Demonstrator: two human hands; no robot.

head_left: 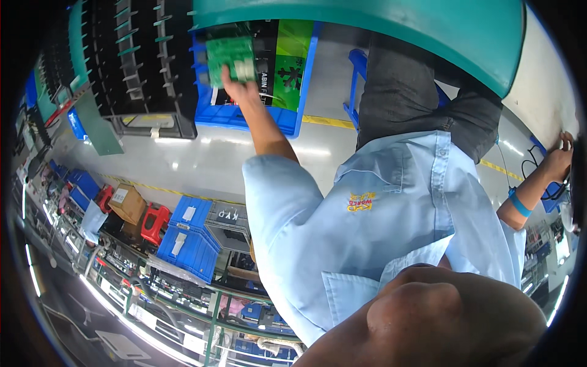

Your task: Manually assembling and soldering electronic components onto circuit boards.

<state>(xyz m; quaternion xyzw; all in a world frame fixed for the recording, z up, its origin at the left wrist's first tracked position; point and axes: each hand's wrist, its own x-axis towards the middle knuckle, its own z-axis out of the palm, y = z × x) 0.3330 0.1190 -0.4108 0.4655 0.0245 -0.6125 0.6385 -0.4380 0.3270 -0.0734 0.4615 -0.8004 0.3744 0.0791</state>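
Observation:
My left hand (243, 93) grips a green circuit board (225, 54) by its near edge, with the thumb lying across it. The board, slightly blurred, carries pale block-shaped parts and is held over a blue bin (223, 116). Beneath it in the bin shows a black and green printed package (290, 70) with a snowflake mark. Far to the right, my right hand (557, 160) is beside the pale bench surface (546, 79), its fingers curled. A blue band (520, 203) circles that wrist. The dark rim of the picture hides whatever those fingers hold.
A teal mat (379, 13) covers the bench edge. Left of the bin stands a black slotted rack (134, 73). Behind are blue crates (188, 235), a red stool (155, 222), a cardboard box (126, 204) and green-framed shelving (212, 324). Blue metal legs (351, 110) stand near my trousers.

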